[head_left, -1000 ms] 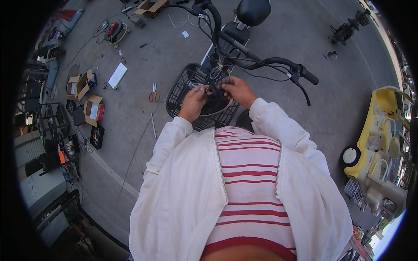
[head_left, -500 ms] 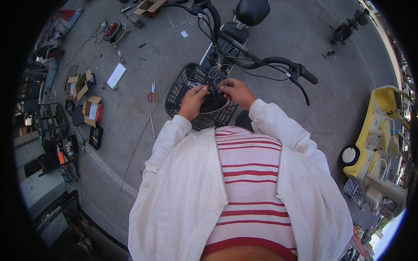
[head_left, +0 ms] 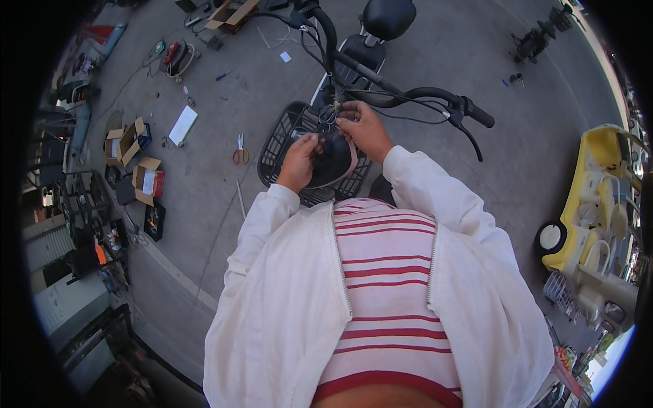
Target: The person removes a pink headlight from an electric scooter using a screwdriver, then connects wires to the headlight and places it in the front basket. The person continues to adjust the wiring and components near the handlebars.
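Both of my hands are over the black front basket (head_left: 271,144) of a two-wheeled vehicle with black handlebars (head_left: 381,80). My right hand (head_left: 365,130) is closed in a pinch at a bundle of thin cables (head_left: 329,113) below the handlebar stem. Lower and to the left, my left hand (head_left: 299,160) is closed, its fingertips pressed together; whatever they hold is too small to make out. A dark rounded thing with a pinkish edge (head_left: 353,160) sits in the basket under my hands. Behind the handlebars is the black seat (head_left: 389,19).
Orange-handled scissors (head_left: 241,151) and a metal rod (head_left: 241,198) lie on the concrete floor at left. Opened cardboard boxes (head_left: 145,178) stand farther left, near a white sheet (head_left: 182,126). A yellow vehicle (head_left: 578,204) is at the right.
My right hand has moved up toward the cable bundle, away from my left hand. My left hand remains over the basket, and more of the dark rounded thing shows between them.
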Motion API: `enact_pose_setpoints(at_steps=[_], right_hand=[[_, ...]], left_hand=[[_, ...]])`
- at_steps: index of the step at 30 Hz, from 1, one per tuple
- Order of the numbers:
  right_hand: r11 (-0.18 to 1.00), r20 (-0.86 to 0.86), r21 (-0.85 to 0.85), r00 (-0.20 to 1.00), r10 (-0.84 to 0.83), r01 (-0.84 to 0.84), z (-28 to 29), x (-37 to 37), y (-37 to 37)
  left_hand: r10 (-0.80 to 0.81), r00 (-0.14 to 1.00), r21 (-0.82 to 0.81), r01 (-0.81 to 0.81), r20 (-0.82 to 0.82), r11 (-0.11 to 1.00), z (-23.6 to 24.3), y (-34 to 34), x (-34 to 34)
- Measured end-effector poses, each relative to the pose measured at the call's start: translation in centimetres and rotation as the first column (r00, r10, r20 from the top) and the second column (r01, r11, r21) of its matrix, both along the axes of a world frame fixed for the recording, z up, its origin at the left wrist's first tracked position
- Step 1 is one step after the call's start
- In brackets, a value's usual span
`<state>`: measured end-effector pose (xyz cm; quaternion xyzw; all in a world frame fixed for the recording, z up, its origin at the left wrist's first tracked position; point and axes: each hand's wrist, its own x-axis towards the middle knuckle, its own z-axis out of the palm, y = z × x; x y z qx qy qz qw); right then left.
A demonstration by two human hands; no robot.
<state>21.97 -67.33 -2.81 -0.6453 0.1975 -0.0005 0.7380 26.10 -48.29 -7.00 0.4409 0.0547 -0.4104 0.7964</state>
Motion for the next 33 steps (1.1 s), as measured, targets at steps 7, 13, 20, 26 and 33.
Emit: enact_pose_setpoints(at_steps=[7,13,20,26,33], right_hand=[[0.567,0.285,-0.818,0.927,0.245,0.101,3.1,0.3,1.0],[0.476,0.123,-0.867,0.862,0.492,-0.148,3.4,5.2,-2.0],[0.993,-0.133,-0.1,0.99,0.051,-0.065,1.9,7.2,-2.5],[0.996,-0.139,0.079,0.989,0.057,-0.046,2.3,6.5,-3.0],[0.991,-0.032,0.107,0.996,0.089,-0.085,2.2,4.8,-3.7]], left_hand=[[-0.166,0.895,0.391,-0.01,0.414,0.92,1.0,-1.3,0.0],[-0.267,0.815,0.545,-0.069,0.514,0.836,3.8,-3.0,0.3],[-0.34,0.754,0.614,-0.104,0.561,0.782,5.3,-3.0,1.8],[-0.145,0.859,0.409,-0.081,0.491,0.909,4.0,-2.8,1.8],[0.044,0.989,0.018,-0.047,0.143,0.999,2.3,-1.1,2.1]])
